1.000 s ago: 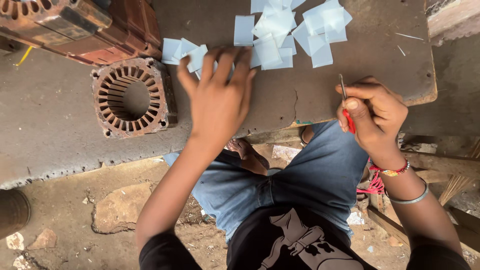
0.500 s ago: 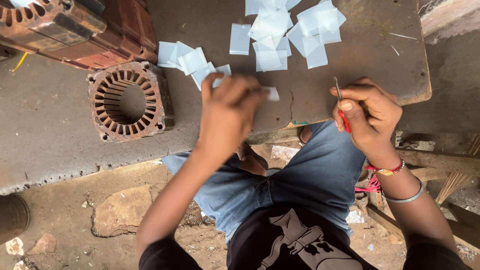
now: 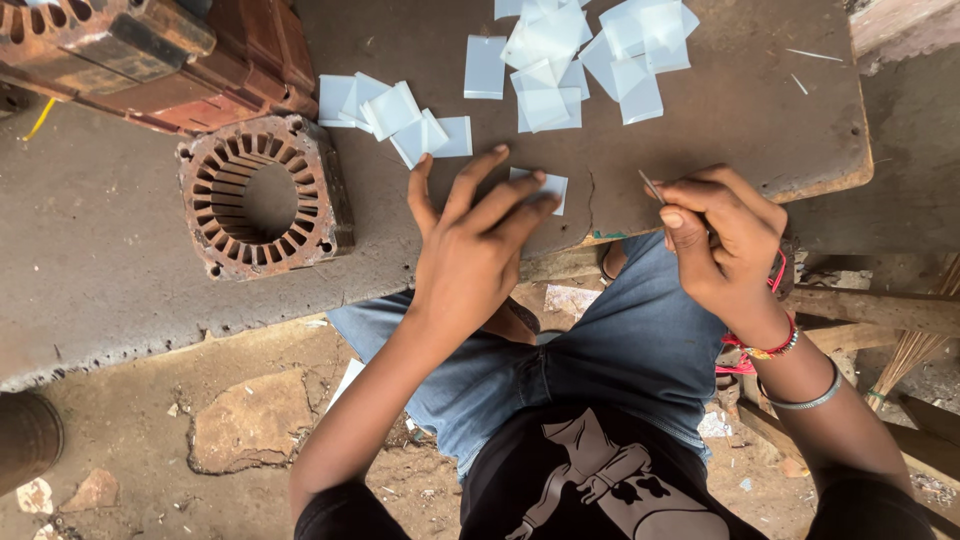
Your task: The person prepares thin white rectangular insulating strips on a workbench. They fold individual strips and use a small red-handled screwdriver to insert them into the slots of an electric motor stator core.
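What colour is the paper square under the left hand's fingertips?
Pale bluish white, like the other squares; the head view shows the paper square under the left hand.

Light: soft, even daylight | Shadows: faint, under hands | Glare: none | Focus: sharp centre | Edges: slight wide-angle stretch

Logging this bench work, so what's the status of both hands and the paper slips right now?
Left hand fingers on one paper slip at the board edge. Right hand pinching a thin stick. Nothing in the way.
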